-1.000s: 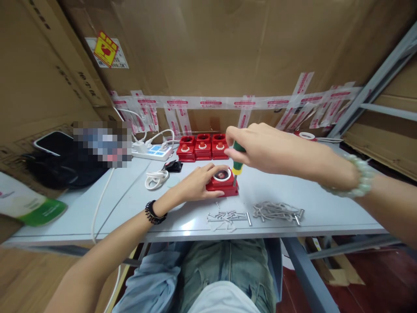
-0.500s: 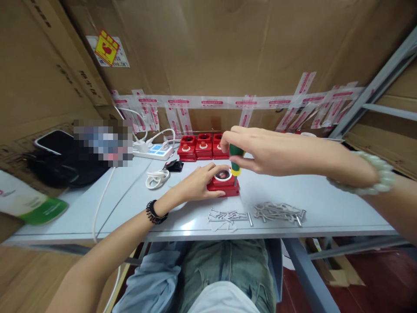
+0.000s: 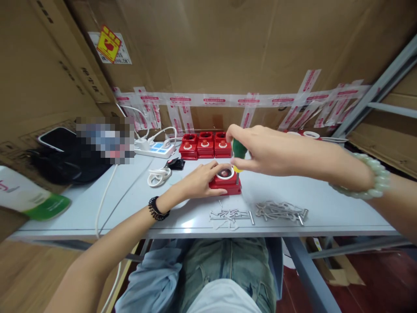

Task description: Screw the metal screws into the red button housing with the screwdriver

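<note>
On the white table sits a red box (image 3: 232, 188) with a white ring on its top. My left hand (image 3: 202, 180) grips its left side, fingers over the back and thumb along the front. A screwdriver (image 3: 239, 150) with a green and yellow handle stands upright at the box's right end, its tip at the top face. My right hand (image 3: 252, 148) is wrapped round the handle from above. Loose screws (image 3: 230, 213) lie in front of the box, and a pile of metal parts (image 3: 280, 211) lies to their right.
Several red boxes (image 3: 205, 150) stand in a row at the back. Left of them are a power strip (image 3: 158, 150) and a coiled white cable (image 3: 159, 177). A green and white tube (image 3: 35, 195) and a phone (image 3: 57, 139) lie far left. Cardboard (image 3: 211, 52) rises behind.
The view has shifted slightly. My right hand's grip on the screwdriver handle has changed a little, uncovering the third red box at the back. A single screw now shows just in front of the held box.
</note>
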`<action>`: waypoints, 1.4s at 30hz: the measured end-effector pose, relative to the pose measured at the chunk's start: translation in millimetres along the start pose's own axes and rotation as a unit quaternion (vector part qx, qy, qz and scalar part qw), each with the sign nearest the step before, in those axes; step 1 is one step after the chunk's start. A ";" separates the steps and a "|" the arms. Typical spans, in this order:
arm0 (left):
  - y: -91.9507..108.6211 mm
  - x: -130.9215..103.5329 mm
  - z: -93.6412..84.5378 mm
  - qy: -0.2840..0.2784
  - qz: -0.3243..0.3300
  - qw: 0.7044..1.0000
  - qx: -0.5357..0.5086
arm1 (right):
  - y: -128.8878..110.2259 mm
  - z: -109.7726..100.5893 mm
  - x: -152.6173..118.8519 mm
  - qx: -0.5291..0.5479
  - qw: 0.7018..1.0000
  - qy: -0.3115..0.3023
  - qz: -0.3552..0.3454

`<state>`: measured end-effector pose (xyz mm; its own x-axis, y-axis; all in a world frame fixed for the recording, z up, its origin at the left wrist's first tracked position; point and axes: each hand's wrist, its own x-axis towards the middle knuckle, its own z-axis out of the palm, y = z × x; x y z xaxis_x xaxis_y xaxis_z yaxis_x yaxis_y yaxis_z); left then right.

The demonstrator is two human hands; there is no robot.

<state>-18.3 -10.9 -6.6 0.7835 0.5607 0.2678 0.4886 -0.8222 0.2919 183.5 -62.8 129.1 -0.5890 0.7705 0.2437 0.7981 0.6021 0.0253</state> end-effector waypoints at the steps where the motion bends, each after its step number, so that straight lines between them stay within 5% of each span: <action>1: -0.3 0.3 0.1 0.000 0.001 1.000 0.001 | -1.2 0.6 0.1 -0.018 1.000 0.014 0.018; 8: 1.1 0.8 -0.6 -0.003 -0.003 1.000 0.017 | -3.0 -5.3 -0.2 0.028 0.999 -0.026 0.008; 18: 2.5 0.3 -1.6 -0.002 -0.002 1.000 0.006 | 1.7 5.2 -0.4 -0.162 0.972 0.075 0.155; 27: 3.0 0.8 -1.9 -0.007 -0.010 1.000 -0.003 | 10.2 -10.0 -13.0 0.045 0.999 -0.019 0.022; 33: 3.1 0.1 -2.3 -0.003 -0.009 1.000 -0.005 | 5.0 4.4 -8.5 -0.012 0.991 0.075 0.107; 38: 3.1 0.1 -2.6 -0.008 -0.010 1.000 0.004 | 4.6 -0.6 -12.0 0.062 0.997 0.003 0.055; 42: 4.5 -1.2 -2.4 -0.010 -0.011 1.000 0.007 | 2.6 8.1 -14.5 0.055 0.994 0.070 0.062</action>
<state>-17.9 -15.0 -3.4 0.7797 0.5773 0.2427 0.5118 -0.8107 0.2842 193.1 -70.7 117.8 -0.4574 0.8084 0.3704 0.8401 0.5294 -0.1181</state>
